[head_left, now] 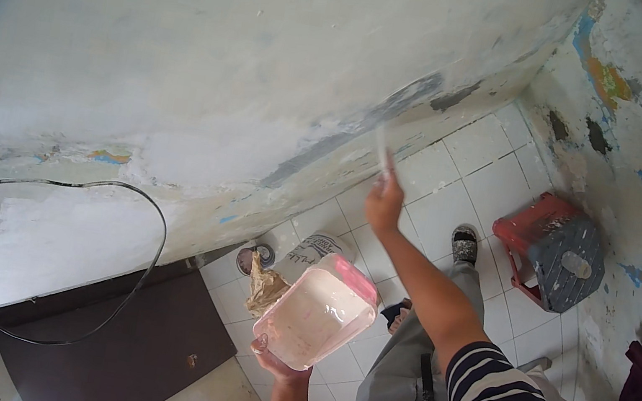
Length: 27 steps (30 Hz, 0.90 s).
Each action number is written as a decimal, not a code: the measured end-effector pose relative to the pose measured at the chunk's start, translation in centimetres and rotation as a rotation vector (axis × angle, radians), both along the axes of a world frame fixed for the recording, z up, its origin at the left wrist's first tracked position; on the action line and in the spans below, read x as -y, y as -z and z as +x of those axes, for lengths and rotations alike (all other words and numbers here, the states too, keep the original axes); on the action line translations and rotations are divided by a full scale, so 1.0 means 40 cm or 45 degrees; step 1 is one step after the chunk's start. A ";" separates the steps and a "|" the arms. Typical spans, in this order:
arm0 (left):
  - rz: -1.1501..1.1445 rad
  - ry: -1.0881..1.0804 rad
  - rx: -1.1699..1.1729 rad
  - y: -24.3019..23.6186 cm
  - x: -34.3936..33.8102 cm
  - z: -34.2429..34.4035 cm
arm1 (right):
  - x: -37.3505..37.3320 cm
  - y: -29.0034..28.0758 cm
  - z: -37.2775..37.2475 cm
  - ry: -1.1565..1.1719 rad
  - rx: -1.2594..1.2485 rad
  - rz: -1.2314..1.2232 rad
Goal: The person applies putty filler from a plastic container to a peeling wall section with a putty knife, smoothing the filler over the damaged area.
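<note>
My left hand (277, 361) holds a pink plastic tub (317, 309) from below; it is filled with pale creamy paste. My right hand (385, 200) is raised and grips the handle of a thin scraper blade (382, 144), whose tip rests against the wall (193, 52). That wall is patchy white with grey streaks and flakes of old blue and orange paint near its foot.
A red stool with a grey spattered seat (558, 253) stands on the white tiled floor (471, 166) by the corner. A white bucket (312, 252), a crumpled paper bag (264, 284) and a lid sit below the wall. A black cable (153, 240) loops to a socket at left.
</note>
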<state>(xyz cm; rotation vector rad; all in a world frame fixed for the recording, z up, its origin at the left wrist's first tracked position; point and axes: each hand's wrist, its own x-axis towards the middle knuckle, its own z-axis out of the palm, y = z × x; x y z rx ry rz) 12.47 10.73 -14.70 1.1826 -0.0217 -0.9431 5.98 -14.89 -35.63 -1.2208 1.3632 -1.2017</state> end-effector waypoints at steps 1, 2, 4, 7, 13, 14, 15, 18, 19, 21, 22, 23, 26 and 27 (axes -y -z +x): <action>0.001 -0.003 -0.001 0.003 -0.002 0.003 | 0.028 0.003 -0.027 0.095 -0.050 0.047; -0.017 0.007 -0.019 0.008 0.000 0.004 | 0.084 0.010 -0.052 0.271 -0.092 -0.068; -0.023 0.000 -0.035 0.010 -0.011 0.012 | 0.190 -0.043 -0.090 0.420 -0.028 -0.041; -0.047 0.039 -0.026 0.024 -0.007 0.010 | 0.278 -0.074 -0.074 0.436 0.007 0.007; -0.008 -0.008 0.004 0.028 -0.013 0.004 | 0.036 -0.027 0.061 -0.005 -0.101 -0.212; 0.000 -0.007 -0.016 0.030 -0.016 0.007 | -0.001 -0.012 0.047 -0.113 -0.077 -0.263; 0.009 -0.007 -0.032 0.028 -0.021 0.012 | -0.020 -0.010 0.028 -0.096 -0.051 -0.054; -0.006 0.004 -0.027 0.024 -0.009 0.011 | 0.060 0.059 -0.093 0.200 -0.024 0.190; 0.000 -0.003 -0.019 0.019 -0.011 0.015 | 0.117 0.049 -0.136 0.285 -0.055 0.116; -0.048 0.045 -0.017 0.015 -0.004 0.017 | 0.260 0.048 -0.234 0.450 -0.109 -0.018; -0.050 0.044 -0.020 0.017 -0.005 0.017 | 0.317 0.037 -0.264 0.495 -0.144 -0.085; -0.041 0.041 0.010 0.019 -0.006 0.015 | 0.354 0.023 -0.272 0.494 -0.149 -0.088; -0.040 0.036 0.036 0.018 -0.012 0.003 | 0.381 -0.009 -0.267 0.446 -0.063 -0.119; -0.049 0.041 0.040 0.020 -0.008 -0.001 | 0.346 -0.025 -0.223 0.426 -0.073 -0.096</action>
